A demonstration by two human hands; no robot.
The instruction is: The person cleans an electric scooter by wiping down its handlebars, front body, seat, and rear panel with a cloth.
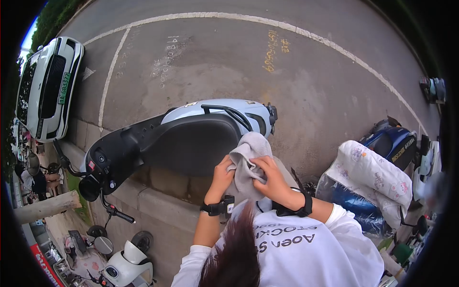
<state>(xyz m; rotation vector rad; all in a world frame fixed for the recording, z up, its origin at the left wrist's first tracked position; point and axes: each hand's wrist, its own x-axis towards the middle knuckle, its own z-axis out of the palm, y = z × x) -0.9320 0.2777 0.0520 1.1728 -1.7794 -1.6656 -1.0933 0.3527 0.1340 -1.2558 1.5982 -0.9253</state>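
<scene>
A light grey cloth (249,179) is bunched up between my two hands, in front of my chest. My left hand (223,177) grips its left edge with bent fingers. On the cloth's right side, my right hand (273,179) has its fingers closed on a fold. Just beyond the cloth stands a light blue scooter (217,111) with a black seat (193,138); the cloth overlaps the seat's rear end in view. The scooter's handlebars (112,210) are at the left. Both my wrists wear black bands.
A white car (50,91) is parked at the far left. White scooters and a tree trunk (48,207) stand at the lower left. To the right are a scooter under a patterned cover (373,179) and a dark blue one (389,143). A kerb (158,203) runs beneath the light blue scooter.
</scene>
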